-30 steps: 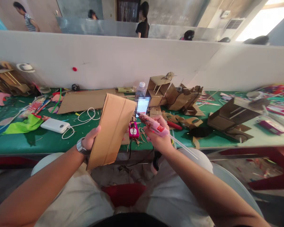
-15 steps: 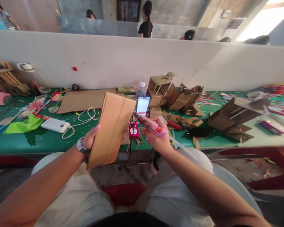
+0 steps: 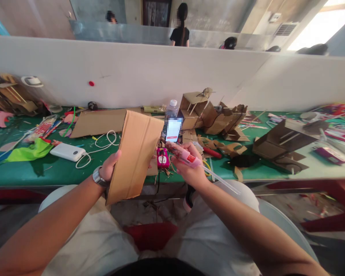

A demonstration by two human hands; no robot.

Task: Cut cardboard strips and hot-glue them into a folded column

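Note:
My left hand [image 3: 109, 166] grips a folded brown cardboard piece [image 3: 135, 153], held upright over my lap at the table's near edge. My right hand [image 3: 189, 164] is wrapped round a pink hot glue gun [image 3: 184, 153]. The gun's nozzle points left toward the cardboard's right edge, and a clear glue stick [image 3: 222, 181] sticks out of its back. A watch sits on my left wrist.
On the green table [image 3: 31, 172] lie a white power bank [image 3: 67, 151] with its cable, a flat cardboard sheet [image 3: 99, 122], a lit phone [image 3: 173, 129], a plastic bottle [image 3: 170, 108] and cardboard models [image 3: 215, 117]. Another cardboard model [image 3: 284, 143] sits right. People stand beyond the white partition.
Both hands with the cardboard and the glue gun have shifted slightly left and up. The people beyond the partition have moved.

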